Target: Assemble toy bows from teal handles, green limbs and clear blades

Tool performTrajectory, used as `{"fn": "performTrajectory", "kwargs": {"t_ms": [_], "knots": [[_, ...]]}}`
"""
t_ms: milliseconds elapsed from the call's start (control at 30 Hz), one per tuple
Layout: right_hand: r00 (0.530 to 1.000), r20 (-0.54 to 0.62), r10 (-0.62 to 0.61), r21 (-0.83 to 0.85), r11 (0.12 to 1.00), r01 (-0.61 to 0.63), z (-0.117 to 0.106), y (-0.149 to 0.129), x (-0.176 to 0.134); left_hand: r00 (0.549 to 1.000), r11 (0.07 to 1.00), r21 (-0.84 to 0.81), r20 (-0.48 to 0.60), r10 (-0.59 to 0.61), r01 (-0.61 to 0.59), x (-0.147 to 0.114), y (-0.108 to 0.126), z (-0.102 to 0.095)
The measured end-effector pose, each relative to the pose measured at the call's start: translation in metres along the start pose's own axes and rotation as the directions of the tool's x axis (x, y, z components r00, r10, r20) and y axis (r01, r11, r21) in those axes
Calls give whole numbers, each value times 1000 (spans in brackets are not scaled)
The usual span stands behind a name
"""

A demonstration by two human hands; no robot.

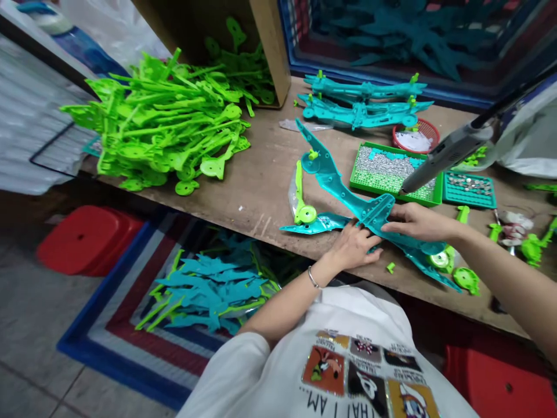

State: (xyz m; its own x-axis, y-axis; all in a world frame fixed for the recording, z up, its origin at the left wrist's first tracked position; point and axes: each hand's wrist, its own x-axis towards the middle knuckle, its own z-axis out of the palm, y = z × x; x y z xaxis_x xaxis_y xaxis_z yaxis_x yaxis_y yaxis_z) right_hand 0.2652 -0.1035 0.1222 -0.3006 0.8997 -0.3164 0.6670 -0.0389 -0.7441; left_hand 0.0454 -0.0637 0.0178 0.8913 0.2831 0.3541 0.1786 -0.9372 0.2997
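A long teal plastic part (326, 168) with angled arms lies across the table edge in front of me, a small green peg on its upper arm. My right hand (420, 222) grips it by the raised middle block, thumb and fingers against its side. Below the block, my left hand (354, 247) holds its near edge, some fingertips hidden under it. Another teal piece (317, 223) shows beneath, pointing left. Beside it rests a green arm with a round disc (308, 213) and a clear blade. An electric screwdriver (448, 157) hangs tip-down just above my right hand.
A green tray of small screws (395, 194), a teal tray (470, 198) and a red basket (429, 129) sit behind. Green parts (174, 128) are heaped at left; assembled teal parts (363, 107) lie at the back. Below stands a blue-rimmed crate (87, 319) of parts.
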Motion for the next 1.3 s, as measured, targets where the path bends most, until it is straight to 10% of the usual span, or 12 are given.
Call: {"fn": "performTrajectory", "kwargs": {"t_ms": [233, 367, 533, 767, 1100, 1300], "knots": [[999, -13, 49, -39, 998, -49, -2, 8, 9, 1000, 1000, 5, 14, 4, -4, 0, -2, 0], [948, -307, 80, -274, 947, -169, 8, -14, -13, 999, 1000, -4, 52, 6, -6, 2, -3, -2], [948, -311, 58, -390, 902, -184, 66, -41, -66, 998, 1000, 1, 56, 11, -11, 3, -1, -6], [891, -451, 44, -429, 865, -260, 155, -6, -83, 999, 1000, 27, 36, 13, -13, 4, -1, -6], [735, -675, 64, -130, 970, -204, 52, 7, -126, 999, 999, 32, 31, 19, -20, 5, -2, -6], [788, -615, 35, -199, 960, -198, 30, 31, -114, 999, 999, 34, 43, 11, -12, 5, -2, -7]]}}
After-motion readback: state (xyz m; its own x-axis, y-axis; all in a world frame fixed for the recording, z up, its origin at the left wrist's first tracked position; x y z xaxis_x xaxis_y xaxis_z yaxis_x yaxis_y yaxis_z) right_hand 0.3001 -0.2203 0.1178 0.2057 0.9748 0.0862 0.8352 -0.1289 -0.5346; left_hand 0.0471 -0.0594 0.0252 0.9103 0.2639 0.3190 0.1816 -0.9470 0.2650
